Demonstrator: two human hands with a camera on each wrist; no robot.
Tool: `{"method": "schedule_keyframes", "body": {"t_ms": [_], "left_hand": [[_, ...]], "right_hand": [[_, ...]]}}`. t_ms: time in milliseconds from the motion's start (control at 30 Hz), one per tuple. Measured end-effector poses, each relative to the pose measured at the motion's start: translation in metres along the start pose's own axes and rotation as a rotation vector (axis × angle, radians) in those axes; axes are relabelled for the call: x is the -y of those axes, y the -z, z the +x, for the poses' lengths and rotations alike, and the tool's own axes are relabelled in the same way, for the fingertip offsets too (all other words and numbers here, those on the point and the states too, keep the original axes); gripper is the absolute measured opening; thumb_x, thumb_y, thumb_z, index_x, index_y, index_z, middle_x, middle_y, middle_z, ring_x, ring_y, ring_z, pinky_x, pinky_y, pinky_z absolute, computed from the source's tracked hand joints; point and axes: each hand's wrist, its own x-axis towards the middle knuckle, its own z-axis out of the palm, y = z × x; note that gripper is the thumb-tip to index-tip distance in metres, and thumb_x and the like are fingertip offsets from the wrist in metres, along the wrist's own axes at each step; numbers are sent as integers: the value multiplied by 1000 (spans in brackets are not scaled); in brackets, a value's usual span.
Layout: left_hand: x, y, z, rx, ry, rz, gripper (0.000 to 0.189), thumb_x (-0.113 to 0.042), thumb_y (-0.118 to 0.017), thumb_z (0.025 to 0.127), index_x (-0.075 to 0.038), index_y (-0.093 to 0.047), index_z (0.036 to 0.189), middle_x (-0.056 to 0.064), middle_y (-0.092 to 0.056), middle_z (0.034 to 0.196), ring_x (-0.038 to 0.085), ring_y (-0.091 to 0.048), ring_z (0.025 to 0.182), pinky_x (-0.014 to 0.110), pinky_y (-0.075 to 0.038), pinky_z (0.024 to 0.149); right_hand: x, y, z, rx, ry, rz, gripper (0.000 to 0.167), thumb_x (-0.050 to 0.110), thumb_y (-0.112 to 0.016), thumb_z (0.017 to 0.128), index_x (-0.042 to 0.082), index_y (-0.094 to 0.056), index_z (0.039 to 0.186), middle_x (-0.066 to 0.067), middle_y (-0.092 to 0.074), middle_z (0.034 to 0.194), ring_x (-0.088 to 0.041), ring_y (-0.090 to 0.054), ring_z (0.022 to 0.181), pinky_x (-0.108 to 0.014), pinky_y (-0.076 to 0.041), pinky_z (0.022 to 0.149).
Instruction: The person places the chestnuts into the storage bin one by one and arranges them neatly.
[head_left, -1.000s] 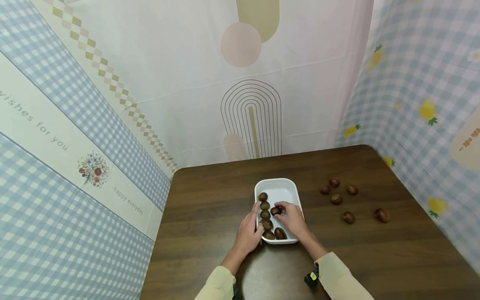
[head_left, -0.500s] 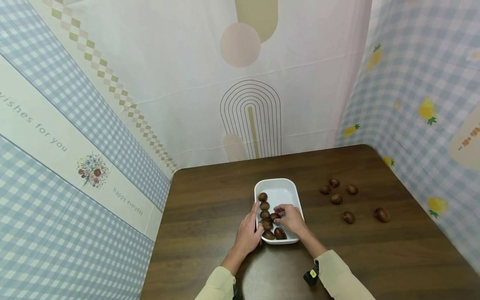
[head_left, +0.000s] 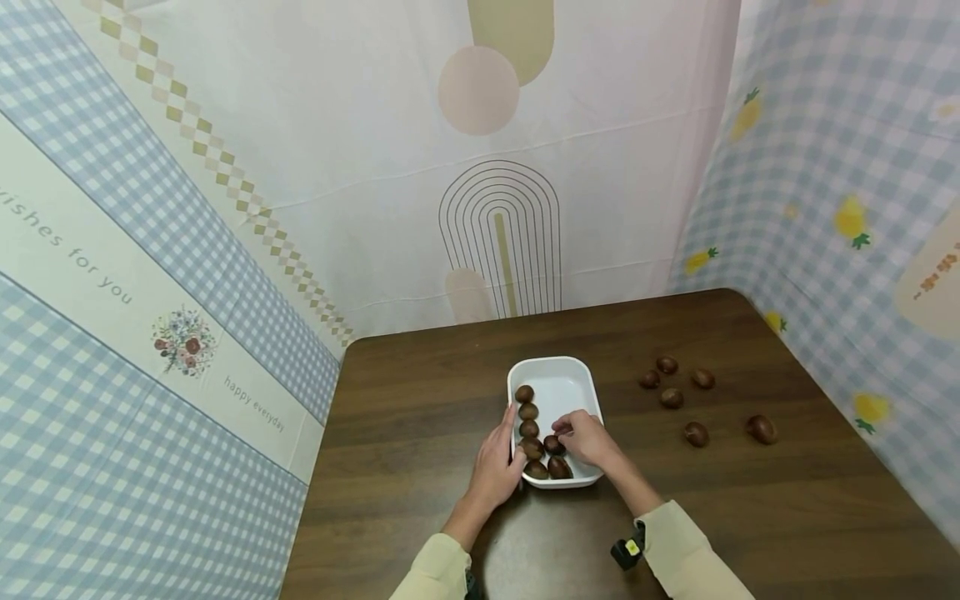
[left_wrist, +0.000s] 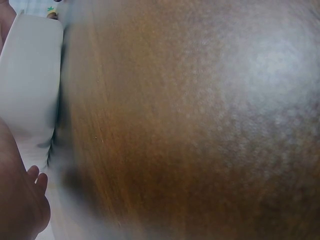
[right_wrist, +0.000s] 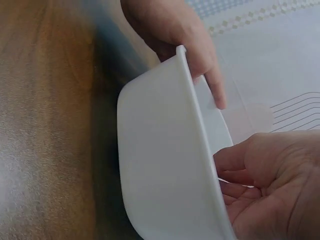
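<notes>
Brown nut [head_left: 554,445] sits in the near half of the white dish [head_left: 562,390], 7 nuts inside. Probably light, hard, slick, apt to roll; best pinched across its sides. Right hand [head_left: 588,439]: fingers bent, tips at the nut (can't tell whether gripped). Left hand [head_left: 495,462] grips the dish's left wall, thumb over rim. Farther right, 6 loose nuts [head_left: 671,397] on the table [head_left: 420,408].

Soft light; glare on tabletop [left_wrist: 200,120]; wrist views hazy.
</notes>
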Motion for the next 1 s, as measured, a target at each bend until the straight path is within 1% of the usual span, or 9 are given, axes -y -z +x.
{"method": "schedule_keyframes", "body": {"t_ms": [100,233,400,467,633,667,867,900,1000], "left_hand": [[0,0,0,-10,-14,-2,78,-14,-57,91,-2,-36,165,13,-47,164,35,-60,134,55,-50,105],[1,0,0,-32,-39,-8,78,-13,-58,90,-1,-37,164,15,-49,162,36,-61,133,56,-51,102],[3,-3,0,-78,-84,15,77,-12,-59,88,1,-39,162,18,-54,157,37,-64,126,58,-53,95],[3,-3,0,-83,-90,19,77,-12,-58,88,1,-39,162,18,-56,155,37,-65,125,58,-53,94],[5,-3,0,-67,-80,-8,77,-11,-57,90,-1,-37,164,16,-54,157,38,-63,129,58,-52,99],[6,-3,-1,-74,-88,-12,77,-11,-56,90,-1,-37,164,16,-54,158,38,-63,129,58,-52,98],[21,-15,-1,-142,-159,-9,78,-14,-55,90,-6,-36,166,10,-51,161,31,-65,126,49,-54,95],[21,-15,-1,-140,-155,-10,79,-14,-55,90,-6,-35,166,10,-51,161,31,-65,126,49,-54,95],[12,-8,-1,-112,-125,-20,78,-12,-57,89,-3,-37,164,13,-51,161,35,-64,127,53,-53,97]], "right_hand": [[0,2,-1,5,18,-7,19,-9,-66,88,-12,-77,103,-18,-79,96,-35,-78,95,-47,-60,89],[1,3,-2,2,13,-1,21,-9,-64,89,-13,-76,105,-18,-79,96,-35,-78,95,-46,-60,88],[1,6,-3,-50,-10,11,22,-10,-63,92,-13,-76,110,-19,-79,101,-36,-77,99,-46,-60,90],[0,10,-2,-81,-11,18,23,-9,-64,93,-12,-75,113,-20,-79,105,-37,-76,101,-47,-59,91],[-3,24,1,-173,0,44,27,-5,-66,96,-12,-73,121,-25,-76,115,-40,-75,106,-49,-59,93],[-4,27,1,-193,1,53,28,-4,-66,97,-12,-72,123,-25,-75,117,-41,-75,107,-49,-59,93],[-18,47,4,-319,-17,136,34,-3,-67,99,-11,-68,131,-29,-71,127,-44,-70,118,-49,-57,96],[-21,50,4,-342,-21,136,35,-2,-68,99,-10,-68,133,-29,-70,129,-44,-69,119,-49,-57,97],[-33,57,3,-415,-31,133,39,1,-70,99,-6,-66,137,-27,-68,135,-44,-67,122,-50,-56,98]]}}
